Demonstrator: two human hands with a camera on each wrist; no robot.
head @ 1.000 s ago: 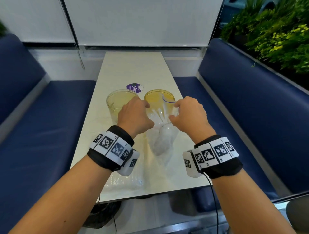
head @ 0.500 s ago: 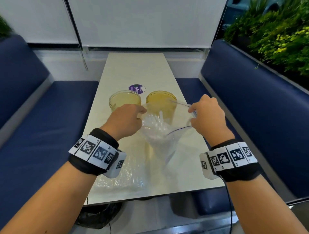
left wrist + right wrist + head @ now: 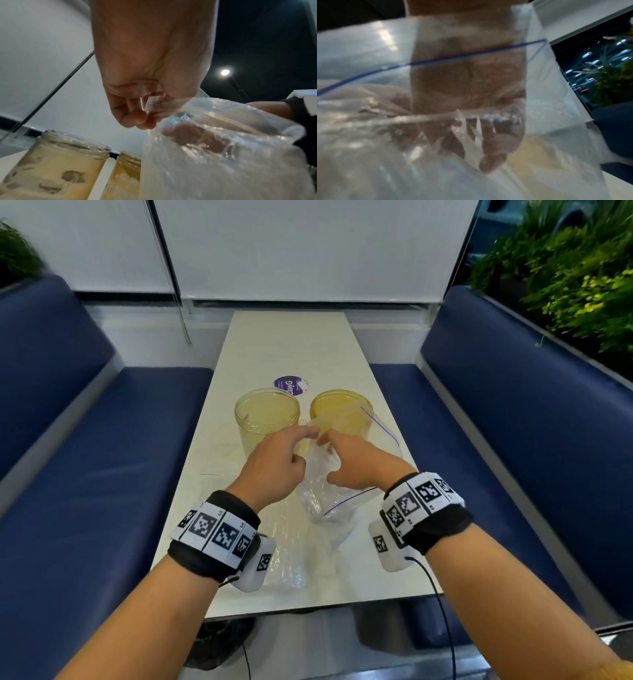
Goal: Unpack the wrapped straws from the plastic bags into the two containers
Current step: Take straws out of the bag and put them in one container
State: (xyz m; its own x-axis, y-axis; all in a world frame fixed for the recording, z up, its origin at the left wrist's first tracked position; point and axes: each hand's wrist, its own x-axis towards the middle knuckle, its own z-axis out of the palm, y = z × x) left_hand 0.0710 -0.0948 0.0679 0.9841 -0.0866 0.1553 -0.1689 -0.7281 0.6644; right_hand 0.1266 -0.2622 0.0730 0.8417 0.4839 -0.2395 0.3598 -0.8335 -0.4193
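While the left hand (image 3: 274, 463) pinched the plastic bag (image 3: 329, 498) rim, the right hand (image 3: 359, 463) reached inside, fingers curled on wrapped straws (image 3: 471, 132), near the table's (image 3: 291, 344) front edge.

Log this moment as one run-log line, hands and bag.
left hand: pinches bag rim | right hand: inside zip bag | jars: upright, open | straws: none in jars

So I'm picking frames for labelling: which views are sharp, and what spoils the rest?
Head view: sharp, edges bowed by the wide lens. Left wrist: left hand fairly clear, jars soft. Right wrist: worst, the plastic bag veils the right hand in glare and blur.
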